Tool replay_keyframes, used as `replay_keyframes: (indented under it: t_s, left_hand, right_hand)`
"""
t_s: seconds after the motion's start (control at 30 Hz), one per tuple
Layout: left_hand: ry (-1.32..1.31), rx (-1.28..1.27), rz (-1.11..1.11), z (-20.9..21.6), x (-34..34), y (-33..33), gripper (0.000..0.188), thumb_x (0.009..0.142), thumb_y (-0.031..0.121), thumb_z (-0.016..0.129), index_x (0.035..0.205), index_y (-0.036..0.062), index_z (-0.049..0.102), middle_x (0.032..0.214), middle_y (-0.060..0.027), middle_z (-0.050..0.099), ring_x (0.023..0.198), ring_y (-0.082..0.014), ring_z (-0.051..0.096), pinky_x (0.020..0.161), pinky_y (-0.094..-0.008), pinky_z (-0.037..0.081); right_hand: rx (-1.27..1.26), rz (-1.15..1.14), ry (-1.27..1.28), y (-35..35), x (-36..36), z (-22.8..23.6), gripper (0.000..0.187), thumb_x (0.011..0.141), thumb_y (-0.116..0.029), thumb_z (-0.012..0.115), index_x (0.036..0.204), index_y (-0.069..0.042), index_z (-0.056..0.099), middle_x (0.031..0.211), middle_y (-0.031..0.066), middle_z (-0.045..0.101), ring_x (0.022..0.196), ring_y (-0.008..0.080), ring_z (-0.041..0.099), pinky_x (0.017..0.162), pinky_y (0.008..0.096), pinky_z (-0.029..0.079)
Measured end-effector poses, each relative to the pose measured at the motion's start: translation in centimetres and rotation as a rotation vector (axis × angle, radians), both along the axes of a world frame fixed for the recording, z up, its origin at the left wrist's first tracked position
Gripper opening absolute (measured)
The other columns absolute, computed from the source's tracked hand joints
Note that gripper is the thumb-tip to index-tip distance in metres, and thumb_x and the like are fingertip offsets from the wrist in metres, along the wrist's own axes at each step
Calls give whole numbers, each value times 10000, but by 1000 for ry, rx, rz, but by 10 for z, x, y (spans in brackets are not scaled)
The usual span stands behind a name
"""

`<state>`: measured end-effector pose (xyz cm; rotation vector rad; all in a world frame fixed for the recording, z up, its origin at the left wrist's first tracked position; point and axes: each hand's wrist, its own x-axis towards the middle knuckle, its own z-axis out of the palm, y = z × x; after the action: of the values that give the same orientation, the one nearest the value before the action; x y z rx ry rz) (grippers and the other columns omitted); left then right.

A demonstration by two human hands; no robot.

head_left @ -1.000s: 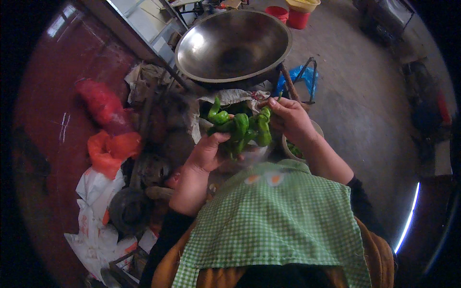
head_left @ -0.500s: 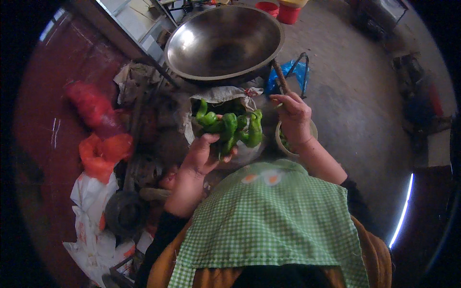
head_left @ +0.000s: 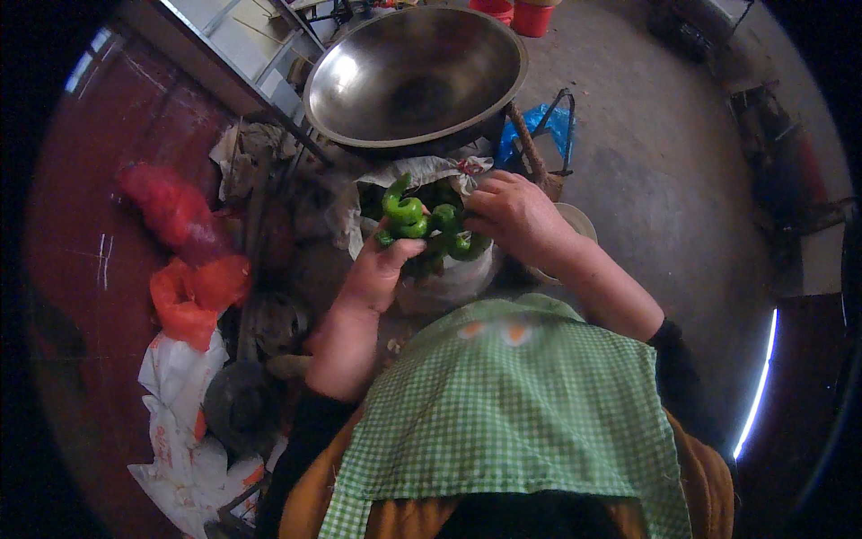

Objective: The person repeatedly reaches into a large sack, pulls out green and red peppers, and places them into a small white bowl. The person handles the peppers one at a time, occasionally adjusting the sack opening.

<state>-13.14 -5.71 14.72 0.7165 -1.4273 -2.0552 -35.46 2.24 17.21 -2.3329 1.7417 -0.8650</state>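
Observation:
Several curled green peppers (head_left: 406, 213) rest in my left hand (head_left: 377, 269), its thumb lying over them and its fingers mostly hidden underneath. My right hand (head_left: 516, 214) has come in from the right, its fingers bent and closed on a green pepper at the right side of the bunch; its fingertips are partly hidden. Below the hands stands a whitish sack (head_left: 453, 286) with its mouth folded open and more green peppers in its shadow. A pale bowl (head_left: 579, 220) shows partly behind my right wrist.
A wide metal wok (head_left: 417, 85) stands just beyond the sack. To its right are a blue plastic bag (head_left: 548, 130), a dark metal frame and a brown stick-like handle (head_left: 527, 139). Red net bags (head_left: 180, 211) and white plastic bags (head_left: 184, 404) lie at left. Red buckets (head_left: 532, 18) stand far back.
My right hand has moved left and down from beside the brown handle to the peppers. My left hand has lifted slightly, and the peppers in it have shifted; fewer show.

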Motion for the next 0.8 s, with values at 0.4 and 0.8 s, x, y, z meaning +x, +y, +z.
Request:
replay_keyframes:
  t_s: [0.4, 0.8]
  left_hand:
    - [60, 58, 79, -7, -8, 5, 429, 825, 138, 614, 1238, 46, 543, 1133, -40, 591, 1036, -150, 557, 933, -304, 456]
    - [230, 263, -69, -14, -3, -1, 460, 805, 131, 587, 1256, 71, 516, 1115, -89, 620, 903, -232, 644, 706, -336, 538]
  right_hand:
    - [113, -303, -559, 8, 20, -22, 152, 825, -138, 681, 769, -9, 622, 681, 47, 598, 646, 204, 562, 663, 306, 464]
    - [401, 27, -1538, 30, 19, -30, 196, 924, -194, 626, 812, -33, 614, 755, -55, 547, 720, 48, 458, 671, 223, 371]
